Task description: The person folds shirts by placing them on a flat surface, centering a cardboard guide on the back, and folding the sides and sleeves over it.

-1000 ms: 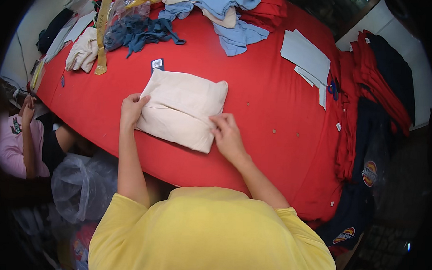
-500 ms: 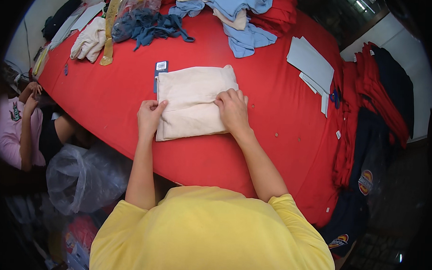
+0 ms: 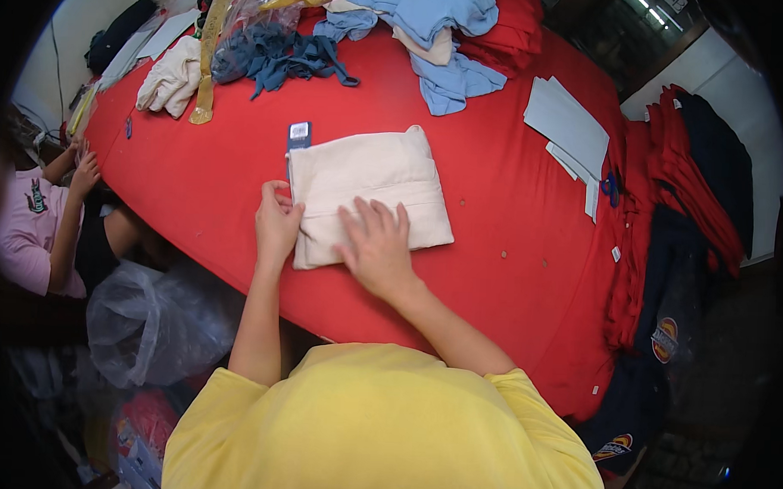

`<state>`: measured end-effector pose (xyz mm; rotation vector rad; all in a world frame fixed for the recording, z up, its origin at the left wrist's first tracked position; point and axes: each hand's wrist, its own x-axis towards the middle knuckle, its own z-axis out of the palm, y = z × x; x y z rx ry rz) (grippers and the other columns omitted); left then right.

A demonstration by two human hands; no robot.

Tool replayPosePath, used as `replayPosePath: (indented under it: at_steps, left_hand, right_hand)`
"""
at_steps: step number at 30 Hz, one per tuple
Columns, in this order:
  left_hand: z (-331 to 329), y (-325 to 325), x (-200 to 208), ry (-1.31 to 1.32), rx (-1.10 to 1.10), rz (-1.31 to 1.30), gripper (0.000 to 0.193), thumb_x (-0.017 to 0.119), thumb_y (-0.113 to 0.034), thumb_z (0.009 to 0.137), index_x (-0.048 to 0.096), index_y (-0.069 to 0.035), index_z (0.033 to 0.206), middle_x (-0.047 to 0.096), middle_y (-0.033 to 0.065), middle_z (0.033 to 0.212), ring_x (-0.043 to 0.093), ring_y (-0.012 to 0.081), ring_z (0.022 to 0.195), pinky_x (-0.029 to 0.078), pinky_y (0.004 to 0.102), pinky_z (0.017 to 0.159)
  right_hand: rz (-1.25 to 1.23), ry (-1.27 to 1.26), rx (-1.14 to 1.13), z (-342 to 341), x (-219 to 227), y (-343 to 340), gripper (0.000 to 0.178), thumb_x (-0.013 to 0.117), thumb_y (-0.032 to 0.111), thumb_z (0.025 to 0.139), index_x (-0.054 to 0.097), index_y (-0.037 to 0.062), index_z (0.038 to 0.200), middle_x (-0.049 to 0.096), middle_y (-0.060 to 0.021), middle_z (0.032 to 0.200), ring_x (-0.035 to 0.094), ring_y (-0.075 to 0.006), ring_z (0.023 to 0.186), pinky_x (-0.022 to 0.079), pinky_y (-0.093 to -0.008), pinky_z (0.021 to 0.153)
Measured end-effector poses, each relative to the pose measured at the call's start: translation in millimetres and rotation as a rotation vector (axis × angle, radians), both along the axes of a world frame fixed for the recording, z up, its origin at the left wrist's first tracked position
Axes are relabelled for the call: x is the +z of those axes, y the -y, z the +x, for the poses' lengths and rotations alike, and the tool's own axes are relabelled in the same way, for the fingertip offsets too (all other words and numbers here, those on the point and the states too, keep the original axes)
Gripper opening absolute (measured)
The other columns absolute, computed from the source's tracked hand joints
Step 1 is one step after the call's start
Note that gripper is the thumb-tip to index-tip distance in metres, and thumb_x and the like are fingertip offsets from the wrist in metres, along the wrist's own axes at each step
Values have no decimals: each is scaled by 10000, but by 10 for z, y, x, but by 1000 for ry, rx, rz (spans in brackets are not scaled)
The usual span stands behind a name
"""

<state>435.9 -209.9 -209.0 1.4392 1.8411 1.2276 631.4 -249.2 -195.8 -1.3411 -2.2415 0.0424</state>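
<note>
Folded cream garment (image 3: 372,183) — soft, matte knit, squared into a rough rectangle — lay flat near the front edge of the red-covered table (image 3: 496,214), close before the person. Left hand (image 3: 277,225) rested at the garment's near left edge, fingers curled against the fold; whether pinching the cloth, could not tell. Right hand (image 3: 377,248) pressed flat on the lower part of the fabric, fingers spread, nothing grasped. Small dark tag with a pale label (image 3: 299,136) sat touching the garment's far left corner.

Farther back: tangle of dark blue straps or cords (image 3: 273,55), a crumpled cream cloth (image 3: 169,80), a long yellowish band (image 3: 210,57) laid across the cover, and light blue garments (image 3: 442,22) heaped loosely (one beige piece among them). Grey flat sheets (image 3: 568,126), stiff-looking and rectangular, lay to the right. Stacked red garments (image 3: 669,194) and dark navy ones (image 3: 718,157) draped over the table's right side. Clear crinkled plastic bag (image 3: 152,318) below the left edge; another person in a pink shirt (image 3: 25,232) seated beside it.
</note>
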Motion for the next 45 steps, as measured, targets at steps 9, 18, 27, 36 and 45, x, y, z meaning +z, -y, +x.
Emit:
replayPosePath:
  at_steps: [9,18,27,36,45]
  left_hand:
    - [628,645,227,-40,-478,-160,389,718,-98,799,566,-3,1144,598,103,803,601,187,703,505,323,652]
    - [499,403,33,-139,-264,-151,366,760,-178,769,603,23,1031,580,116,845,539,204,679,462,335,636]
    - [252,409,5,-13,-537,-117,319,774,-150,745,603,24,950,519,103,958,508,185,743,452,298,680]
    - [243,577,-55,-28,-422,-33,335,746,-201,802,632,25,1023,509,113,1068,597,218,894,503,326,767]
    - [307,566,113,-87,-332,-255,387,663,-354,862,662,-2,1022,589,137,989,616,280,918,487,391,807]
  right_hand:
    - [-594,146,-83,907,661,-316,273,482,103,867,690,91,1043,566,-134,1271,449,-321,1282,156,-561,1147]
    - [126,-122,-228,495,349,-1124,523,497,399,940,461,146,1395,361,-145,1483,268,-349,1400,144,-635,1107]
    - [-17,168,-231,365,-44,-1149,605,494,504,914,456,155,1406,351,-135,1499,252,-339,1411,135,-596,1128]
    - [-71,-517,-277,944,123,-300,251,625,89,866,635,26,1109,548,-165,1152,510,-323,1115,407,-399,967]
    - [-698,-982,-491,1005,-70,661,209,646,117,896,597,-39,1025,572,-25,734,523,-70,555,439,-211,417]
